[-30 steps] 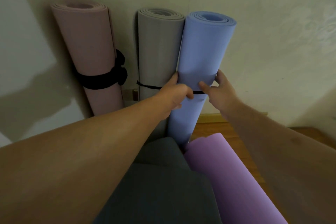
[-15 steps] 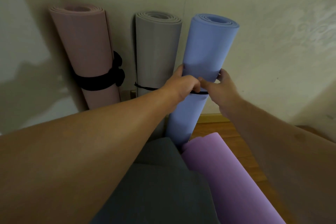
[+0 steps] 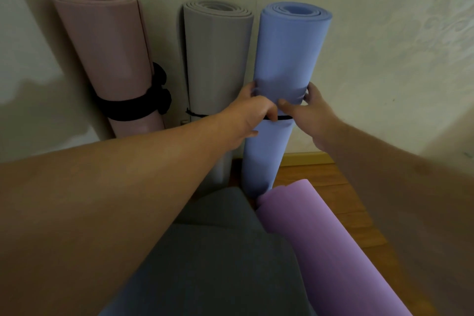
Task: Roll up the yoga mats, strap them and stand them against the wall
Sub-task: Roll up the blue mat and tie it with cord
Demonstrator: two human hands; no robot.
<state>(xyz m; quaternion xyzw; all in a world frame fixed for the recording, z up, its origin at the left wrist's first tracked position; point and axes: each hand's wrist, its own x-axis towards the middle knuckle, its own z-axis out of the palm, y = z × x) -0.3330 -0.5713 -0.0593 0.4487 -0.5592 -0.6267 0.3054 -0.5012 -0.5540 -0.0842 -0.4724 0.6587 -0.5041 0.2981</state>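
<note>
Furthest left of the blue mat, the pink mat [image 3: 107,54] stands rolled and leaning against the wall [image 3: 384,33], bound low down by a wide black strap [image 3: 128,108]. Between it and the blue mat stands the grey mat [image 3: 215,64], upright, with a thin black cord [image 3: 196,114] round it. My left hand [image 3: 252,115] is curled round the blue mat's left side, thumb up on the roll and fingers bent over its thin black strap [image 3: 284,117]. The blue mat [image 3: 287,59] itself stands on end on the wooden floor [image 3: 333,187], its top close to the wall. My right hand [image 3: 311,110] clasps its right side, thumb across the front and fingers round the back. Below the blue mat lie a dark grey mat [image 3: 218,251] and, right of that, a purple rolled mat [image 3: 328,246] lying on the floor.
</note>
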